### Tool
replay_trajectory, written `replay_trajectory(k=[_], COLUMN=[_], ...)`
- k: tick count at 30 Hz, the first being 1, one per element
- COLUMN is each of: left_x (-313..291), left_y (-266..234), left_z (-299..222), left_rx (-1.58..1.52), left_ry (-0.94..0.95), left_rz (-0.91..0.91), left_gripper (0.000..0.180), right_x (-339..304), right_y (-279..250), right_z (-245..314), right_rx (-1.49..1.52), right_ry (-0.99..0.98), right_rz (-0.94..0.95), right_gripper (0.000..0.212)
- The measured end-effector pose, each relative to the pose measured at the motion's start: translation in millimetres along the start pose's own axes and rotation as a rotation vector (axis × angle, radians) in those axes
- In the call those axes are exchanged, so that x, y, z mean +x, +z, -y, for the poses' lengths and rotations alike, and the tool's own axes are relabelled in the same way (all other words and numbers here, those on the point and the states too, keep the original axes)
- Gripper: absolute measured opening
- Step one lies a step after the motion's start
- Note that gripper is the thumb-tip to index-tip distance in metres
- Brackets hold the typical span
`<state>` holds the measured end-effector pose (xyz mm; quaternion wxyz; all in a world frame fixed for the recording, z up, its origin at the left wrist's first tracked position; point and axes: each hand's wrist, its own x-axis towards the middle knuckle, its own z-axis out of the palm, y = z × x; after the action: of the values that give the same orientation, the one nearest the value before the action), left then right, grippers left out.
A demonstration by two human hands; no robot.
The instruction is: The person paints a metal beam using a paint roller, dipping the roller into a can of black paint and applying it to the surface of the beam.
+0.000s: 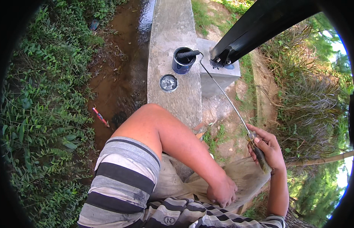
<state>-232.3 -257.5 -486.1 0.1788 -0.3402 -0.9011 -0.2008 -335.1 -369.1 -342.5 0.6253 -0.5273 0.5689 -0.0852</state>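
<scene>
A small paint roller (232,105) with a long thin metal rod is in my right hand (273,149), its fingers wrapped round the worn handle. At the far end, the black-coated roller head (188,54) lies across the mouth of an open dark blue paint can (181,69). Dark paint shows inside the can. A round metal lid (168,83) smeared with paint lies just in front of it. My left hand (222,192) rests on my tan trousers (241,178) with its fingers curled in. Whether they hold anything is hidden.
The can and lid stand on a long concrete wall (172,22). To its right, a thick black post (260,32) leans up from a concrete footing (219,81). Left of the wall runs a muddy ditch (125,68) bordered by dense green plants (44,102). A bamboo pole (321,158) is at right.
</scene>
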Motion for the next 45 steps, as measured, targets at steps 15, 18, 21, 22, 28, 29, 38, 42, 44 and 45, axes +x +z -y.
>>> replay_trajectory(k=[15,18,21,22,28,29,38,42,44,45], left_x=[-14.3,-25.2,-44.6,-48.0,-55.7,-54.3,-32.5,-27.1,-25.6,-25.5], left_y=[5.2,29.2,99.6,116.9,126.8,123.0,36.0,13.9,16.6,18.5], left_z=[-9.8,-15.0,-13.7,-13.5,-14.6,-15.4,-29.1,-35.2,-35.8,-37.0], left_rx=[-0.295,-0.380,-0.547,-0.593,-0.652,-0.640,-0.519,-0.477,-0.481,-0.481], left_ry=[0.026,-0.034,-0.166,-0.212,-0.275,-0.247,-0.143,-0.150,-0.155,-0.164], left_rz=[-0.343,-0.363,-0.485,-0.525,-0.424,-0.421,-0.351,-0.473,-0.470,-0.471], left_gripper=[0.023,0.032,0.051,0.049,0.041,0.040,0.023,0.014,0.013,0.013], right_x=[56.5,69.8,71.2,70.9,77.8,76.5,68.7,75.0,87.6,97.6], right_y=[-101.2,-82.3,-57.6,-60.0,-54.9,-52.0,-46.1,-45.2,-58.8,-62.2], right_z=[-110.3,-141.2,-143.8,-152.5,-185.8,-192.2,-290.4,-285.5,-290.7,-295.1], right_rx=[-0.261,-0.199,-0.197,-0.226,-0.041,0.023,0.233,0.291,0.229,0.197], right_ry=[-0.042,-0.038,-0.125,-0.176,-0.129,-0.143,-0.301,-0.263,-0.267,-0.295], right_rz=[0.026,-0.003,-0.043,-0.054,-0.051,-0.050,-0.351,-0.423,-0.425,-0.426], right_gripper=[0.048,0.046,0.044,0.044,0.042,0.043,0.046,0.049,0.053,0.054])
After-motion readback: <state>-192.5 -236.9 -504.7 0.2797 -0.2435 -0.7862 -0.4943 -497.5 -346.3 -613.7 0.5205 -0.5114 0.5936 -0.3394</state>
